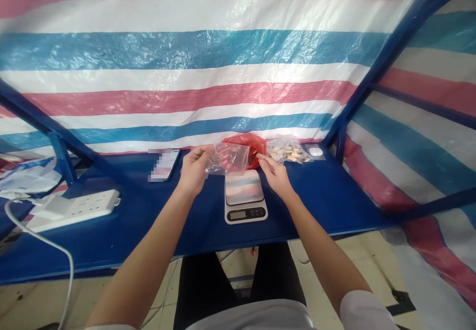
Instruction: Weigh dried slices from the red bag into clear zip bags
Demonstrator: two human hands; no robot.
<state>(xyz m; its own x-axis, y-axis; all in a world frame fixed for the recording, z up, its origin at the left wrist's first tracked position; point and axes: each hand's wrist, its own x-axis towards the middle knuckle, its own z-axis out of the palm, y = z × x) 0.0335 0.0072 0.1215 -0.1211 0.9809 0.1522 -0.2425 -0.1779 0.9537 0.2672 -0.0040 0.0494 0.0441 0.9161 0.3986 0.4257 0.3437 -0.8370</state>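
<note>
Clear bag [238,157], pinched at its left end by left hand [195,167], held over the far side of the scale [244,191], so its other end faces right hand [274,172]. Right fingers bunched narrow by red bag [262,144]; can't tell if they grip anything. Scale's display faces the person, so it reads upright. Red bag partly covered; probably something dark inside, hard to make out. Phone [173,160] partly pixelated.
</note>
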